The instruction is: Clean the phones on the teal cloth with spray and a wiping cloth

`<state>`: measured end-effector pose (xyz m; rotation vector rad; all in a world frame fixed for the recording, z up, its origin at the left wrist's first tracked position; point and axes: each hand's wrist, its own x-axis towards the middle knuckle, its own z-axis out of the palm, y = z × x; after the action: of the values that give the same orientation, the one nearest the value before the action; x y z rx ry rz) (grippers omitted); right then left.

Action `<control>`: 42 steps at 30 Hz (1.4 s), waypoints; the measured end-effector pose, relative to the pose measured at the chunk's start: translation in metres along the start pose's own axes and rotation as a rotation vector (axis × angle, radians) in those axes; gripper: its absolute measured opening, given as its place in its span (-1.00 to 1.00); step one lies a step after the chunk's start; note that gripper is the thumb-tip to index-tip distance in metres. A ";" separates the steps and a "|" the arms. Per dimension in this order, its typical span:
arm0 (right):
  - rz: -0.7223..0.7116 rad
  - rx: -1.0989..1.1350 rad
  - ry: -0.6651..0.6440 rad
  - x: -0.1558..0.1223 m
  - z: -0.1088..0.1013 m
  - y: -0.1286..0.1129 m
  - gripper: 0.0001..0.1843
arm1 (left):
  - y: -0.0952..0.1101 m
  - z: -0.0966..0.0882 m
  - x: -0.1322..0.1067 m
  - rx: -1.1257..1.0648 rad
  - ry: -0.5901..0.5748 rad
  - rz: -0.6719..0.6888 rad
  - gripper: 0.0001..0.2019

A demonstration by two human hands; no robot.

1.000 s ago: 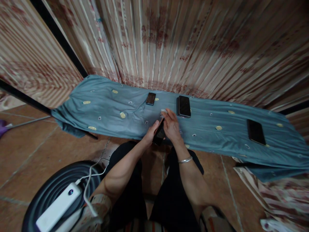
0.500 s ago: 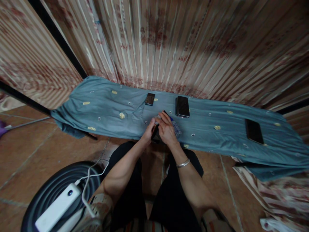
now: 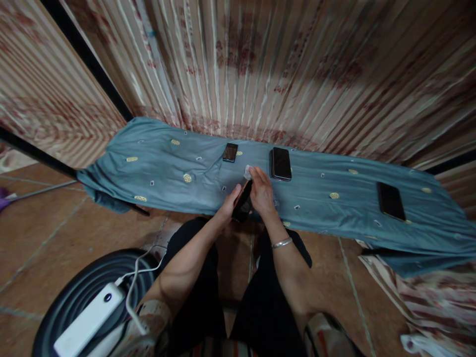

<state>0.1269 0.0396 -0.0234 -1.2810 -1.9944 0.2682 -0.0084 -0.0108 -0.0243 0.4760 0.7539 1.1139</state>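
Observation:
My left hand is closed round the edge of a black smartphone, held tilted over the front edge of the cloth-covered bench. My right hand pinches a small whitish wipe at the phone's far end, its fingers partly hiding the screen. Behind the right wrist, only a sliver of a clear and blue packet shows. Farther back on the cloth lie a small dark phone and a stack of dark phones. Off to the right is another black phone.
A teal patterned cloth covers the long narrow bench, with a striped curtain behind it. At lower left, a white power bank with a cable rests on a round black ridged seat. Black poles stand at the left.
My right hand has moved off the phone's face to its far end, with the wipe now showing at the fingertips. More of the screen shows; the packet is more hidden.

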 end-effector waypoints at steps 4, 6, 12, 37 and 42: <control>-0.012 0.039 0.026 0.002 0.000 0.004 -0.36 | 0.004 0.000 -0.004 0.064 0.004 -0.034 -0.47; -0.003 0.055 0.039 0.003 0.001 0.005 -0.37 | 0.006 0.002 -0.007 0.050 -0.005 -0.042 -0.45; 0.115 0.071 0.070 0.002 0.003 0.017 -0.43 | 0.017 0.009 -0.015 -0.029 -0.026 -0.035 -0.40; 0.500 0.695 0.135 0.007 0.012 0.013 -0.68 | 0.027 0.015 -0.014 -0.164 0.081 -0.011 -0.45; 0.496 0.656 0.059 0.003 0.013 0.009 -0.71 | 0.027 0.012 -0.011 -0.164 0.074 0.019 -0.44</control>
<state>0.1241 0.0489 -0.0359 -1.2848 -1.3278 1.0132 -0.0191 -0.0099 0.0054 0.3048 0.7171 1.2054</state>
